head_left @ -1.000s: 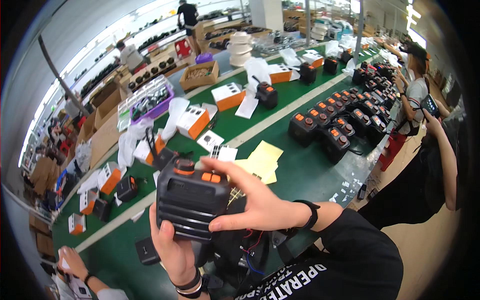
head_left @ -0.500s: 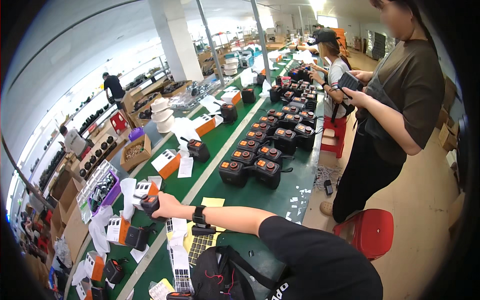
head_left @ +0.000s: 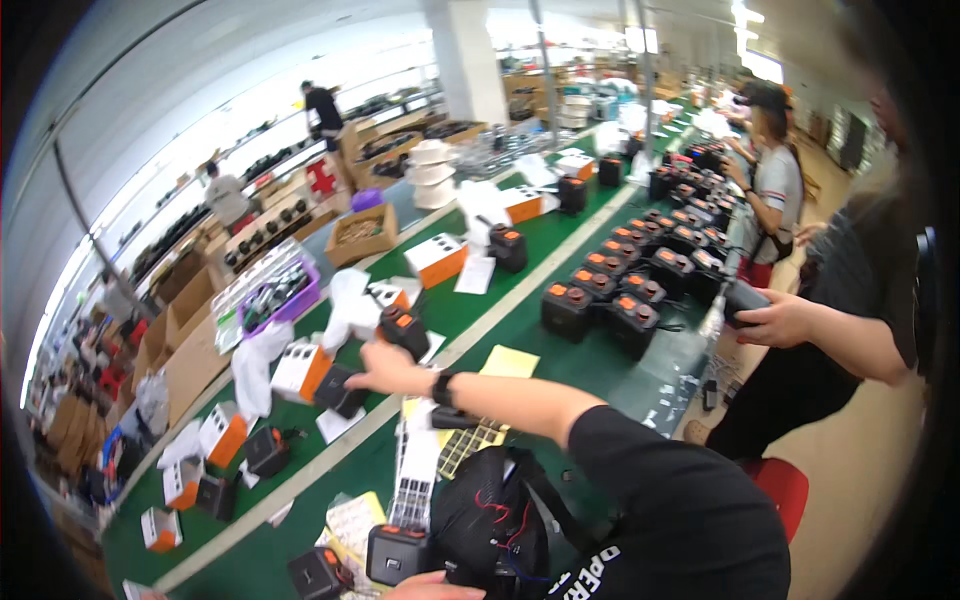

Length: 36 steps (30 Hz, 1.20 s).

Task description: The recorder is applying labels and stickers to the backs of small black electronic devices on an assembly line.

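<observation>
Black device (head_left: 340,391) on the green table (head_left: 590,368), beside a white-and-orange carton (head_left: 298,370); right hand (head_left: 388,370) at its edge, fingers partly bent, grip unclear; left hand (head_left: 437,588) mostly cut off near a second device (head_left: 397,556), openness and hold can't be told.

Yep, factory floor, electronics workshop kind of deal. My long green bench (head_left: 650,375) is loaded with rows of matching black gadgets (head_left: 567,312) toward 2 to 3 o'clock, plus little white-and-orange boxes (head_left: 437,260) strung from 8 round to 1. Stocked shelves (head_left: 385,108) run along 10 to 11, open cardboard cartons (head_left: 188,318) sit at 9, and there are coworkers (head_left: 865,275) at 2 and 3.
</observation>
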{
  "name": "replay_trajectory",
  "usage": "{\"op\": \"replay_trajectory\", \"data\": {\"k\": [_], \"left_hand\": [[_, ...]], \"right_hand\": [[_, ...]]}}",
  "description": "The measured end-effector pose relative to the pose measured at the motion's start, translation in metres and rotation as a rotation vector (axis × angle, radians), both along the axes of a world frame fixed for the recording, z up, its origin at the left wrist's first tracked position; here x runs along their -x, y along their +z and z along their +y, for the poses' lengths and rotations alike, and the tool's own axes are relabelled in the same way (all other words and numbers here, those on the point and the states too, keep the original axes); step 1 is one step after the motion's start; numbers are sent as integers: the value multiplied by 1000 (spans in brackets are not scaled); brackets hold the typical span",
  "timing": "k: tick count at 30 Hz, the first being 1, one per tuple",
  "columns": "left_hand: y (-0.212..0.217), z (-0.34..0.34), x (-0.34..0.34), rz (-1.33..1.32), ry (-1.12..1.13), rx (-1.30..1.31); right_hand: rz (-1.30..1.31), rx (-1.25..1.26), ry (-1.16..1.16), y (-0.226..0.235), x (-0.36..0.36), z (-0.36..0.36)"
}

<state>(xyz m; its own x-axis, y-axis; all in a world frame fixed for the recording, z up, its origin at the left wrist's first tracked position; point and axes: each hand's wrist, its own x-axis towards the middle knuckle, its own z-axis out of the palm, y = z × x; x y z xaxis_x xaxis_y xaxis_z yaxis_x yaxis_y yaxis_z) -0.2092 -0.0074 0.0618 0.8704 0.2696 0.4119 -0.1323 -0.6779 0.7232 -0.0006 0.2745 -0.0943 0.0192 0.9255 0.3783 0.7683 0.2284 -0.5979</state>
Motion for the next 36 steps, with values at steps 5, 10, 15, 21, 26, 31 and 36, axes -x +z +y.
{"op": "replay_trajectory", "data": {"k": [5, 10, 15, 21, 26, 31, 36], "left_hand": [[3, -11, 4, 13, 131, -32], [2, -13, 5, -18, 130, -66], [-12, -23, 6, -93, 379, 142], [-12, -3, -13, -493, 1089, -112], [-28, 30, -12, -343, 1009, -162], [-35, 24, -22, -318, 930, -37], [-38, 14, -22, -493, 682, -155]], "right_hand": [[53, 84, 22, -11, 50, 18], [-276, 8, -31, -27, 56, 24], [-12, 182, -43, -31, 32, 27], [364, -274, 359, 35, 37, -81], [223, -608, 668, 91, 11, -198], [119, -710, 739, 95, -1, -235], [511, -870, 491, 98, -6, -260]]}}
